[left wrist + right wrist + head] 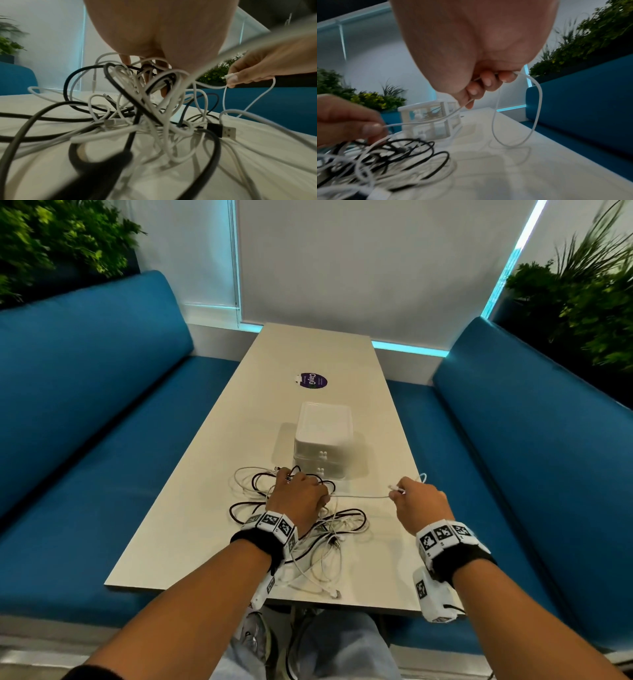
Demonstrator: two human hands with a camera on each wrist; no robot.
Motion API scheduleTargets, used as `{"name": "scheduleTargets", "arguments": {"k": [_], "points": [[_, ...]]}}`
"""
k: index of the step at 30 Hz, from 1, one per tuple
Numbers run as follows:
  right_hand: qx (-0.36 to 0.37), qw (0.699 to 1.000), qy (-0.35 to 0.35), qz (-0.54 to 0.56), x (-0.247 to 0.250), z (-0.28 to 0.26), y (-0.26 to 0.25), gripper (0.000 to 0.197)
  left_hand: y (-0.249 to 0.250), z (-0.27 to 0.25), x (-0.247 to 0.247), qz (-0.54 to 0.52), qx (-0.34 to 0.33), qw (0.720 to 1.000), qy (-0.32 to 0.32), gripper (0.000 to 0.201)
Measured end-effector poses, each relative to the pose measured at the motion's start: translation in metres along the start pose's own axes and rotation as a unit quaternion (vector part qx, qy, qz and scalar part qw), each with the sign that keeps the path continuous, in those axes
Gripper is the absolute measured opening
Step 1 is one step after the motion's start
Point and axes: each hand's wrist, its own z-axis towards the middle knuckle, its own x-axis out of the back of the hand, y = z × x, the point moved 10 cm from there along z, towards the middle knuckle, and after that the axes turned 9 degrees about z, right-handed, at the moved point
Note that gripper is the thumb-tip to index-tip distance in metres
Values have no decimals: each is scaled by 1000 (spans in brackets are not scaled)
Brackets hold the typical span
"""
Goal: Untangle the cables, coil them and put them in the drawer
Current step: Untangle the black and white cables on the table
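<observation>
— What does the head view give?
— A tangle of white and black cables (301, 529) lies near the table's (191, 525) near edge. The left hand (297, 497) sits on the tangle, fingers curled into it. The right hand (419, 503) pinches a white cable (359, 496) that runs taut between both hands. The small white drawer unit (323, 446) stands just beyond the tangle, drawers closed.
— And the left wrist view?
— Left fingers (126, 60) reach down among the loops; a black USB plug (221, 130) lies on the table at the tangle's right side.
— The right wrist?
— Right fingers (488, 81) are curled round the white cable, and a slack loop (537, 108) hangs from them towards the table's right edge.
</observation>
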Motion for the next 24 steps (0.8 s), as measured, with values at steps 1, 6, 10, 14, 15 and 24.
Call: {"name": "scheduleTargets", "arguments": {"k": [1, 6, 10, 14, 15, 24], "points": [[6, 1000, -3, -4, -3, -4, -5, 21, 3, -1, -1, 8, -1, 1000, 0, 22], [103, 993, -21, 55, -27, -16, -58, 29, 15, -6, -3, 34, -19, 999, 9, 26], [144, 984, -62, 89, -46, -18, -92, 24, 16, -7, 2, 38, -21, 999, 16, 19], [147, 982, -93, 73, -55, -14, -104, 24, 9, -8, 1, 40, -18, 999, 21, 18], [145, 982, -95, 71, -55, -13, -103, 24, 7, -8, 1, 38, -18, 999, 26, 17], [106, 993, -46, -14, -25, -10, -66, 25, -7, -16, 8, 36, -11, 999, 31, 28]]}}
